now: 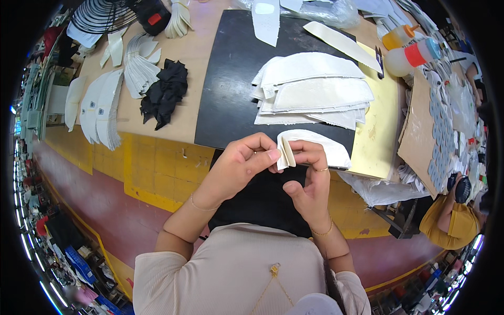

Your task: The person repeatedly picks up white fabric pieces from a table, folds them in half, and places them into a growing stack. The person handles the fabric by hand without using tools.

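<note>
Fabric folding looks like the step here, left hand (244, 160) pinching a doubled-over white piece (289, 155) by the black mat's (226, 94) near edge, right hand (313, 181) fingering it, thumb apart, so next probably calls for pressing the layers together imo.

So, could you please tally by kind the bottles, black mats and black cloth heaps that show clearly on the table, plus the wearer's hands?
Bottles: 2 (orange-capped, blue-capped)
Black mat: 1
Black cloth heap: 1
Hands: 2 (left, right)
Total: 6
</note>
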{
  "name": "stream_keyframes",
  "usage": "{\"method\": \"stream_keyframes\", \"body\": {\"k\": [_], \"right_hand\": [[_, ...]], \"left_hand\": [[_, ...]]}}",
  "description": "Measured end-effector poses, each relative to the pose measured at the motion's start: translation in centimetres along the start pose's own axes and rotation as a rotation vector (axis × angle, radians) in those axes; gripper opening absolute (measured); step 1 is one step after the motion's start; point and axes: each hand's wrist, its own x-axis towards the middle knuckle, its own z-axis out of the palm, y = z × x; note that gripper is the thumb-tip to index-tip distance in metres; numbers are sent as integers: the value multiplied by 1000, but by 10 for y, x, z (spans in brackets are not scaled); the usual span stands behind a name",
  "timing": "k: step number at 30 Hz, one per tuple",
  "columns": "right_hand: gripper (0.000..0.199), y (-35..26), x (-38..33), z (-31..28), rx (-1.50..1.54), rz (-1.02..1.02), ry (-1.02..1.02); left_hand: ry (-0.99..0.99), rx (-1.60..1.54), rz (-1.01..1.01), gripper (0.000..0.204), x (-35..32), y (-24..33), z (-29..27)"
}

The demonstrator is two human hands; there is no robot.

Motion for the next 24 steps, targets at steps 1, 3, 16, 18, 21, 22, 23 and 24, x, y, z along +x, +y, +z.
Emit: {"method": "stream_keyframes", "body": {"k": [1,3,16,18,21,22,23,24], "right_hand": [[51,0,1,0,53,16,7],[47,-4,2,0,140,71,29],[11,-15,12,-27,373,244,-86],[10,-14,11,-31,441,248,-61],[9,-14,11,-37,516,276,41],[9,-12,11,-35,423,251,36],[9,-11,12,-32,329,227,30],[9,-10,13,-29,236,203,25]], "left_hand": [[-20,18,23,12,0,-1,1],[-62,73,32,10,0,-1,4],[-215,439,258,7,3,2,-5],[-201,413,235,5,0,5,-9],[-137,364,99,5,-5,13,-19],[-102,295,58,11,-5,14,-18],[-66,226,16,19,-6,15,-17],[-31,158,-26,26,-6,15,-16]]}}
